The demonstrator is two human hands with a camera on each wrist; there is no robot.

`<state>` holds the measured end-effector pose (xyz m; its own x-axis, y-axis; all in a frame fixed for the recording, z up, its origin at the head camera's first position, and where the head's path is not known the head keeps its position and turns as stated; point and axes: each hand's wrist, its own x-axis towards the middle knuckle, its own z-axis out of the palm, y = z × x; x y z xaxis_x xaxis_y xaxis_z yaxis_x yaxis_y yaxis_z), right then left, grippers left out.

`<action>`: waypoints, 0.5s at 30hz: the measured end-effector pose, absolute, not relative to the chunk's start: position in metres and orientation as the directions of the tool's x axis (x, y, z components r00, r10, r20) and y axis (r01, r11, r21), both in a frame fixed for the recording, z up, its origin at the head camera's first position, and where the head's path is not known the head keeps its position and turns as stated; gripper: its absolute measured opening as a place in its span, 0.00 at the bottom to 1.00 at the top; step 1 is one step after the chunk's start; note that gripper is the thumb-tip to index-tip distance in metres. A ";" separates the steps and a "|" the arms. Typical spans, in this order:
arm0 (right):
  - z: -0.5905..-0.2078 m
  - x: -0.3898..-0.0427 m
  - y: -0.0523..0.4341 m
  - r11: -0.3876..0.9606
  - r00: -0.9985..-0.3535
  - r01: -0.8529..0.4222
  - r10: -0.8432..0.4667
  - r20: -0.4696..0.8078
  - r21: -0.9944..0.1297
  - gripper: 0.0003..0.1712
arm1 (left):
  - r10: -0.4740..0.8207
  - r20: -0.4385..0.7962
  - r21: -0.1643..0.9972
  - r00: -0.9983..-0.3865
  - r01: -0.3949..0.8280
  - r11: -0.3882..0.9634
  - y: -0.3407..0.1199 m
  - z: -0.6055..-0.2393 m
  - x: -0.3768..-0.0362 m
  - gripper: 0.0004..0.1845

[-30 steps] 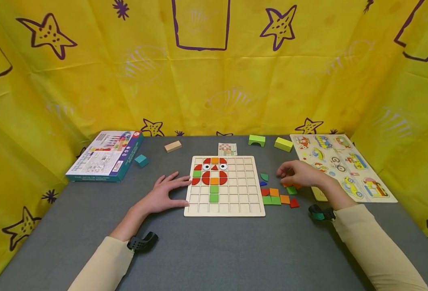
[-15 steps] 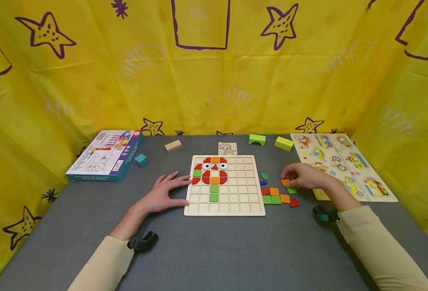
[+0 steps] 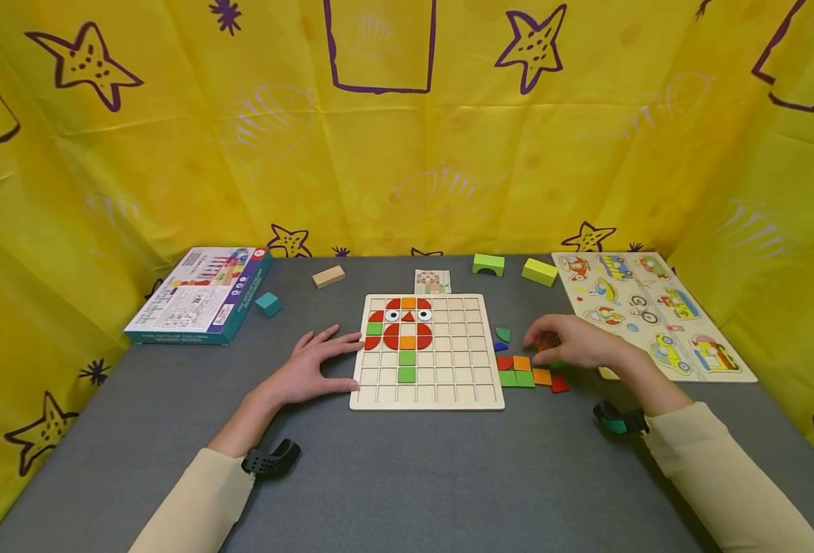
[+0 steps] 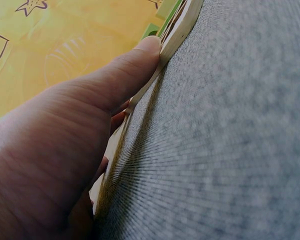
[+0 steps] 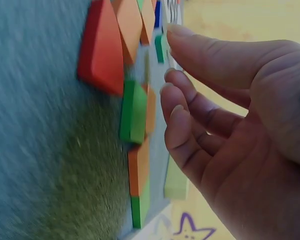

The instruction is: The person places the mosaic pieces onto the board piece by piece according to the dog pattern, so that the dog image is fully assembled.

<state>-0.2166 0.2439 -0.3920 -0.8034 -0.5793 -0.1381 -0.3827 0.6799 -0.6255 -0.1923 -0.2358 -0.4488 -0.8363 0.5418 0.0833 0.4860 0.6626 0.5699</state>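
A wooden grid board [image 3: 455,392] lies flat mid-table, with red, orange, green and eye-patterned tiles in its left and upper squares. My left hand [image 3: 310,370] rests at the board's left edge, fingers spread and extended; the left wrist view shows the thumb [image 4: 125,70] along that edge. To the right of the board lie loose tiles, among them an orange tile [image 3: 521,364], a green tile [image 3: 525,379] and a red tile [image 5: 101,50]. Just above these hovers my right hand [image 3: 573,342], fingers loosely bent, thumb apart from them and nothing visible between. It hides some tiles in the head view.
A small pattern card [image 3: 432,283] lies behind the board. Further back are a green arch block [image 3: 488,265], a yellow block [image 3: 540,273] and a plain wooden block [image 3: 329,276]. A picture puzzle board [image 3: 628,307] sits right; a box [image 3: 193,296] and teal block [image 3: 269,304] sit left.
My right hand reached down among the loose tiles, fingertips at an orange one, then shifted slightly left and nearer over them. The left hand and the board have stayed put.
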 end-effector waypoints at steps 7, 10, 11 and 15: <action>-0.396 -0.204 0.243 0.663 -0.784 -0.432 -0.611 -0.108 -0.611 0.13 | 0.541 0.084 0.568 -0.837 0.486 0.664 -0.236 -0.449 -0.193 0.38; -0.396 -0.202 0.250 0.671 -0.798 -0.419 -0.594 -0.105 -0.612 0.13 | 0.543 0.085 0.566 -0.835 0.489 0.664 -0.236 -0.450 -0.193 0.38; -0.396 -0.202 0.253 0.674 -0.803 -0.413 -0.587 -0.104 -0.612 0.14 | 0.544 0.086 0.565 -0.835 0.490 0.663 -0.236 -0.450 -0.193 0.38; -0.396 -0.201 0.264 0.695 -0.818 -0.398 -0.564 -0.112 -0.599 0.14 | 0.545 0.087 0.565 -0.834 0.492 0.663 -0.236 -0.450 -0.193 0.38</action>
